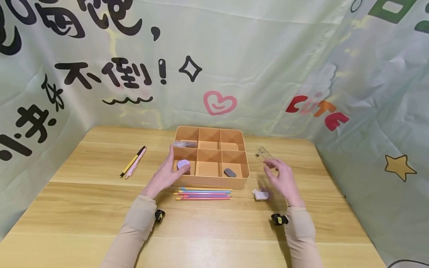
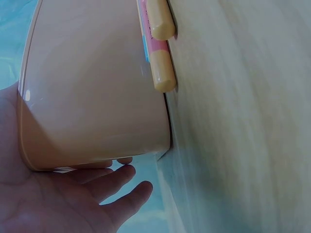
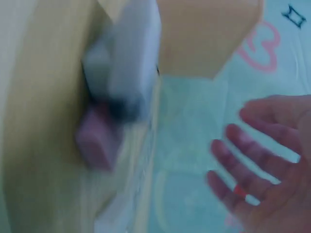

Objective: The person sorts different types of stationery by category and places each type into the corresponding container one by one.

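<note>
"What's the left hand (image 1: 164, 175) up to?"

"Gripping the tan box (image 1: 206, 181) at its nine o'clock side — thumb over the rim, fingers along the outer wall. To steady it, I'd say. The thumb overlaps a lilac round piece (image 1: 182, 163); I can't tell if they touch."

"And the right hand (image 1: 281, 180)?"

"Holding nothing, fingers loosely parted, off the box's three o'clock side. It hovers just beside the clear ruler (image 1: 264, 152), perhaps because that's in easy reach."

"Where's the rest, with the box as the dial's centre?"

"A white block (image 1: 260, 195) lies at four. Pencil-like sticks (image 1: 206, 193) run side by side at six, near the front wall — presumably lined up for easy gathering. A few pens (image 1: 135, 163) lie well apart at nine."

"And inside?"

"A grey oval piece (image 1: 229, 172) in the four o'clock compartment, a clear packet (image 1: 185, 144) at ten, the lilac piece at eight. The dividers seem meant to keep such bits separate."
</note>
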